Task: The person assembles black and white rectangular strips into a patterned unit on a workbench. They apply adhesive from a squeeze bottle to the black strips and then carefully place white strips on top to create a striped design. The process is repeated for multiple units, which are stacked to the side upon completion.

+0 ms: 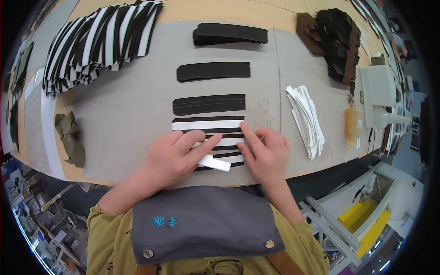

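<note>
My left hand (172, 153) is closed around a loose white strip (216, 163), whose free end sticks out below the fingers. Its index finger reaches over several black strips with white strips laid along them, stacked in rows before me. My right hand (266, 153) rests at their right ends, thumb and index finger apart, the other fingers curled. The right index fingertip touches the end of the farthest black-and-white strip (206, 123); the thumb is at a nearer one (233, 141). My left hand partly hides the nearer rows.
Beyond lie a black strip with a centre line (208, 104) and two black strip stacks (213, 71) (231, 34). A black-and-white strip pile (110, 36) fans out far left, an olive cloth (69, 137) below it. White strips (307, 121), a yellowish bottle (353, 123) and dark pieces (337, 43) are right.
</note>
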The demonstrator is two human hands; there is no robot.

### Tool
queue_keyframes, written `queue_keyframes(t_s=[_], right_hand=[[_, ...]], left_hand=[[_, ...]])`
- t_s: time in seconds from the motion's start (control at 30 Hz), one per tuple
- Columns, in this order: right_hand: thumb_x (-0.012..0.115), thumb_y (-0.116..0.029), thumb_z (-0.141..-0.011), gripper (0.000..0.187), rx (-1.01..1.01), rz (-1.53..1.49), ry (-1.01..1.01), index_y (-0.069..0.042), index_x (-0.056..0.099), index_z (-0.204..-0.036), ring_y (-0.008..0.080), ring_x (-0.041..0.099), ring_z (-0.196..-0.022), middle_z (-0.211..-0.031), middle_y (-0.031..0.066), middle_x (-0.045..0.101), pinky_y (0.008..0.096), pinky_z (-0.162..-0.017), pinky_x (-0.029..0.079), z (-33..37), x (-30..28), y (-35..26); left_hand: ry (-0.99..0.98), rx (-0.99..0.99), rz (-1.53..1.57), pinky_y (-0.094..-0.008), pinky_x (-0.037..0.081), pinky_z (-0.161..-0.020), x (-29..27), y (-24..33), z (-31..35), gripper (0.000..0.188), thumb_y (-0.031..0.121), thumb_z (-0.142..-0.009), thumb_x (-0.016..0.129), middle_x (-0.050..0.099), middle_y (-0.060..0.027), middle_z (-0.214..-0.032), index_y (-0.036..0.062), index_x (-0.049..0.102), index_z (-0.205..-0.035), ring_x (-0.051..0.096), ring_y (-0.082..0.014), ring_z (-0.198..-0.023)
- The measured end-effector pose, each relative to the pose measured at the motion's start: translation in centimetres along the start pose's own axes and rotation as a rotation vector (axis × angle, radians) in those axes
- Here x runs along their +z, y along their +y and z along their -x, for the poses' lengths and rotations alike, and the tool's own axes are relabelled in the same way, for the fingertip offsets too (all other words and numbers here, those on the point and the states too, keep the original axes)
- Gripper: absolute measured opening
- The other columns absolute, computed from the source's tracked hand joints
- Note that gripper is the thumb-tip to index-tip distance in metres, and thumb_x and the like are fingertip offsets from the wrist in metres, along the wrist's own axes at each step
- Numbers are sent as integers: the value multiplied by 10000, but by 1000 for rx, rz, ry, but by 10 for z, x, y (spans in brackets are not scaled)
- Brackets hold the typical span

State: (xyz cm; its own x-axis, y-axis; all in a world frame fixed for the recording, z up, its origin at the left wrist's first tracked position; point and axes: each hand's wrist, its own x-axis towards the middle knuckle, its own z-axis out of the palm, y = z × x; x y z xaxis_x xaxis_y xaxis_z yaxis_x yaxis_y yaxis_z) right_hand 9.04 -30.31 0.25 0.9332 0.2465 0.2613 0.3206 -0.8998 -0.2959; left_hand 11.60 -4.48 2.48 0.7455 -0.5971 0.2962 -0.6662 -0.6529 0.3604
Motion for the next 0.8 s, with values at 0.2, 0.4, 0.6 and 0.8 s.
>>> queue_keyframes(t_s=[0.2,0.4,0.6,0.8], right_hand=[[844,-268,-845,455,-11,-56,83,-159,755,-1278,162,593,-881,-1035,-12,629,356,-821,400,0,-2,-3],[775,-120,-927,337,132,-744,-106,-59,725,-1255,211,640,-942,-1063,75,693,325,-791,518,-24,-15,-44],[726,-120,-979,286,236,-1072,-328,-48,721,-1255,142,638,-912,-1086,68,692,294,-759,521,-51,-16,-59],[630,-114,-1050,130,417,-1480,-431,-32,684,-1135,143,652,-954,-1055,66,690,307,-810,532,-58,-14,-61]], left_hand=[[-97,-516,828,-276,455,-669,-29,-3,43,268,302,-1095,531,570,3,-856,85,654,-1194,530,-111,-743],[-376,-834,1441,-226,347,-648,-43,0,30,525,492,-1152,276,499,26,-864,73,591,-1127,388,-60,-717],[-513,-673,1366,-258,413,-675,-35,2,19,502,453,-1163,278,525,15,-850,78,603,-1089,454,-91,-731],[-480,-484,1226,-340,472,-731,-26,2,18,349,367,-1139,441,567,-39,-841,67,618,-1109,539,-164,-780]])
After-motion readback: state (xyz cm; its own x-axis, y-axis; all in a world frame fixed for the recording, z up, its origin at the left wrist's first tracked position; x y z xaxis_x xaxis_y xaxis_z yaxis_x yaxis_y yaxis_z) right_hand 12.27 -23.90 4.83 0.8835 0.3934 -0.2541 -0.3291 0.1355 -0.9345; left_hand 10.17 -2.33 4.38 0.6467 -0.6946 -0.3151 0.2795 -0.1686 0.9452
